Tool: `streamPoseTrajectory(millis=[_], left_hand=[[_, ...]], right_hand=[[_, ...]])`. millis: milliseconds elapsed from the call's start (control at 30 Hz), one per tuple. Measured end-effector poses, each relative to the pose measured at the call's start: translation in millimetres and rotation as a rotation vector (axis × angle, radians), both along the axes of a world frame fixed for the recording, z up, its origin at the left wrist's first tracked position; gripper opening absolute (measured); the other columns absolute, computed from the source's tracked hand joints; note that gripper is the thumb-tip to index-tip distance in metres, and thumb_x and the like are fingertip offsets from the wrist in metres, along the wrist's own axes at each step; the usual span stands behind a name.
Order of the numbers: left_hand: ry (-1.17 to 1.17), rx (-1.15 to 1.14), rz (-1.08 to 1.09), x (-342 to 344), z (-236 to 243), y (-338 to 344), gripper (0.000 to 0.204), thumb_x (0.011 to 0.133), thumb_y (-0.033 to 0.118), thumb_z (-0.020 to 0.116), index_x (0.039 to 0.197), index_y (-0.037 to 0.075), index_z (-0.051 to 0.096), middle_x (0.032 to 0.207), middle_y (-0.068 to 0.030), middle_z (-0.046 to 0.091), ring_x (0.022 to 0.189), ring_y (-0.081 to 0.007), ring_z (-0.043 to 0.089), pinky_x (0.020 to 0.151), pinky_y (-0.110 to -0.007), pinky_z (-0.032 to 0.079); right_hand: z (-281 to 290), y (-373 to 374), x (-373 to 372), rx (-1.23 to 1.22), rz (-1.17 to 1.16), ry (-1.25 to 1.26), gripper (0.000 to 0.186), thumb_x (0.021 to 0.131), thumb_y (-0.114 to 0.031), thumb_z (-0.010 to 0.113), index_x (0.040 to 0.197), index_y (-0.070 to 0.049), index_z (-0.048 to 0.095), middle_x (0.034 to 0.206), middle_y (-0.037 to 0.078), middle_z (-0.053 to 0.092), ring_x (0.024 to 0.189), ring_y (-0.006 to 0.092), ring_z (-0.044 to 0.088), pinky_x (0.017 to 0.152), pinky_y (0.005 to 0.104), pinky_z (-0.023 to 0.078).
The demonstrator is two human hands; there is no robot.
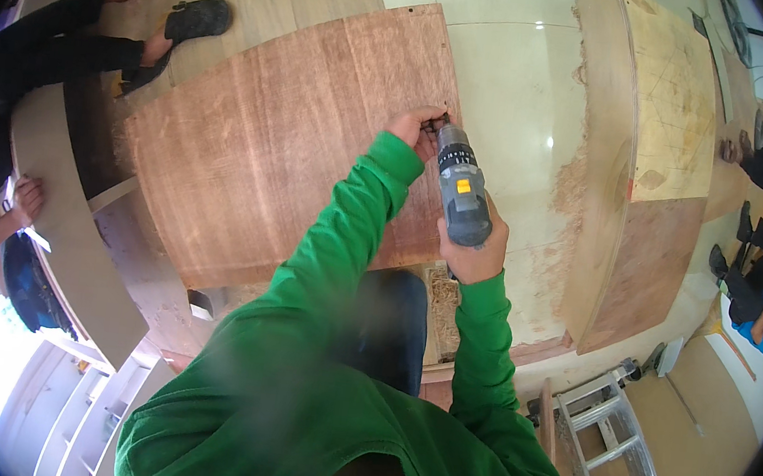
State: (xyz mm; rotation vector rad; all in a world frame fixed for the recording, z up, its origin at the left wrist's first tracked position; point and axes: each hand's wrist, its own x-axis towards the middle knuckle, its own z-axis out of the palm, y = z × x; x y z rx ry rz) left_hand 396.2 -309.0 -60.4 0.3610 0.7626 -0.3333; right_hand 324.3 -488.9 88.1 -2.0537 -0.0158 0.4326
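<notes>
My right hand [481, 248] is wrapped round the grip of a grey cordless drill [465, 200] with a yellow switch on top. The drill points away from me, its chuck over the right edge of a reddish-brown plywood panel [290, 135]. Beside the chuck, my left hand [417, 130] has its fingers pinched together at the panel's edge. Whatever lies between those fingers is too small to make out. Dark holes show near the panel's far right corner.
A long wooden box [630, 171] stands to the right, with sawdust [572, 179] along its base. An aluminium ladder [614, 458] lies at the lower right. At left, a person [37, 62] sits on a pale board [75, 234]; other people are at the far right.
</notes>
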Motion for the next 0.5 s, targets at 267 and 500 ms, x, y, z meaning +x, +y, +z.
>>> streamPoseTrajectory(millis=[267, 500], left_hand=[[-0.049, -0.082, 0.144, 56.6, -14.9, 3.0, 0.017, 0.104, 0.012, 0.064, 0.107, -0.004, 0.071, 0.100, -0.0131, 0.072, 0.097, -0.0247, 0.069, 0.094, -0.039, 0.059], [0.051, 0.039, 0.207, 121.4, -15.8, 10.3, 0.020, 0.104, 0.011, 0.060, 0.106, -0.003, 0.073, 0.089, -0.0095, 0.069, 0.071, -0.0193, 0.060, 0.064, -0.031, 0.052]], right_hand=[[-17.5, 24.0, 53.3, 0.041, -0.009, -0.139, 0.029, 0.082, -0.007, 0.079, 0.109, 0.001, 0.072, 0.086, 0.016, 0.076, 0.079, 0.0238, 0.076, 0.077, 0.0400, 0.060], [-27.8, 40.9, 137.7, 0.092, -0.068, 0.058, 0.012, 0.085, -0.010, 0.077, 0.087, 0.001, 0.073, 0.071, 0.008, 0.072, 0.057, 0.0182, 0.068, 0.057, 0.0363, 0.054]])
